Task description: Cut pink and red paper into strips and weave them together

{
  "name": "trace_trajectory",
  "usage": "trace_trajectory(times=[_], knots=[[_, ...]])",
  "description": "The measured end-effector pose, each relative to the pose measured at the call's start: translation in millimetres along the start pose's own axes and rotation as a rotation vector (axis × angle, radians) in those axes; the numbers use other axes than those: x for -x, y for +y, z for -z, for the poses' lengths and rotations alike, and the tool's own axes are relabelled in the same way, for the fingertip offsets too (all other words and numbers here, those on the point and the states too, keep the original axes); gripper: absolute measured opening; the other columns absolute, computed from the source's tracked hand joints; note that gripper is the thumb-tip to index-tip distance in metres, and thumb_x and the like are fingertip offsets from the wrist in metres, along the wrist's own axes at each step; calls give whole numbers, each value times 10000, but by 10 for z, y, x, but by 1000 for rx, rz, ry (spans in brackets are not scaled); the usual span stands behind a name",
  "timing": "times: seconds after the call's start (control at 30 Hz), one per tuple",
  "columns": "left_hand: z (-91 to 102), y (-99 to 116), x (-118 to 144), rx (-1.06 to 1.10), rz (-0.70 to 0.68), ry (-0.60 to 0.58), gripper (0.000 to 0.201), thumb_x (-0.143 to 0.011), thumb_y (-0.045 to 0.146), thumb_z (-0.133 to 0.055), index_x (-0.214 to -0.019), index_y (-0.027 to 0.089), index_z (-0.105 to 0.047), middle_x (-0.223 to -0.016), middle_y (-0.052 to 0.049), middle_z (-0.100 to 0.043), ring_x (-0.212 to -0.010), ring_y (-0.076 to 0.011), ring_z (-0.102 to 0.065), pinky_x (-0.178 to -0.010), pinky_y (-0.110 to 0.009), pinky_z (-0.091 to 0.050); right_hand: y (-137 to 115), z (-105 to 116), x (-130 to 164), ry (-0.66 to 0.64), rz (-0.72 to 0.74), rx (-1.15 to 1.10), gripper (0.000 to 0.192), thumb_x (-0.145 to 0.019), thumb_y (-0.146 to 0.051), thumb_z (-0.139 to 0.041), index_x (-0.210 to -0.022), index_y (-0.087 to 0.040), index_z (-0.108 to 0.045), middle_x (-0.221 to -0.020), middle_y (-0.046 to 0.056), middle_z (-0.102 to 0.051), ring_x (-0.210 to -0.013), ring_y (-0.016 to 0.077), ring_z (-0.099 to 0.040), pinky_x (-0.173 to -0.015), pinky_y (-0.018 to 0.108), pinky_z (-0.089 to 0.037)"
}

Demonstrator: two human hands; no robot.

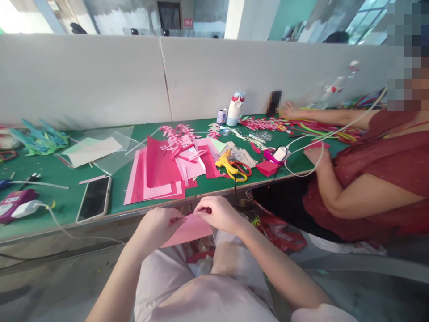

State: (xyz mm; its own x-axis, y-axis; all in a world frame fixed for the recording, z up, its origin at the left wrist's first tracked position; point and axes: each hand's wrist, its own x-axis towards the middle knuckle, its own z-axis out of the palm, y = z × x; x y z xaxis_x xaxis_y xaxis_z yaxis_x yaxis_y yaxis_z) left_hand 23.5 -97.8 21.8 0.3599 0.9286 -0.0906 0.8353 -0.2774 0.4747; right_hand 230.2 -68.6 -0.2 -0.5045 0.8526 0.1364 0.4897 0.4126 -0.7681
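Observation:
A sheet of pink paper (188, 231) is held over my lap, just in front of the table edge. My left hand (164, 226) pinches its upper left edge, fingers closed. Close beside it, my right hand (216, 212) is closed on the upper right edge of the same sheet. Beyond my hands, a stack of red and pink paper sheets (161, 165) lies on the green table (117, 167). Right of the stack rest a yellow glue gun (228, 164) and a pair of scissors with orange handles (246, 169).
A smartphone (94, 199) lies at the table's front left, near a purple power strip (20, 205). Folded pink paper chains (181, 134), a white bottle (235, 108) and a can (221, 116) stand farther back. A co-worker in a red top (382, 179) sits on the right; a white cable (348, 120) crosses there.

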Motion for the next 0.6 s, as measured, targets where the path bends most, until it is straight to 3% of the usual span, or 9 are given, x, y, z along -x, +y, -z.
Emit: trace_trajectory(times=[0.17, 0.6], knots=[[-13, 63, -41, 62, 9, -7, 249, -852, 299, -488, -836, 272, -735, -801, 1, -731, -676, -155, -615, -600, -246, -378, -23, -46, 3, -4, -5, -30, 67, -785, -192, -667, -776, -179, -732, -769, 19, -711, -691, 125, -621, -647, 218, -423], [-18, -7, -23, 105, -28, 35, 285, -848, 332, -462, -777, 251, -727, -726, -13, -714, -623, -150, -606, -580, -237, -410, 75, 12, 24, 38, -29, -156, 109, -818, -197, -623, -773, -171, -719, -809, 36, -718, -764, 149, -642, -705, 239, -454]])
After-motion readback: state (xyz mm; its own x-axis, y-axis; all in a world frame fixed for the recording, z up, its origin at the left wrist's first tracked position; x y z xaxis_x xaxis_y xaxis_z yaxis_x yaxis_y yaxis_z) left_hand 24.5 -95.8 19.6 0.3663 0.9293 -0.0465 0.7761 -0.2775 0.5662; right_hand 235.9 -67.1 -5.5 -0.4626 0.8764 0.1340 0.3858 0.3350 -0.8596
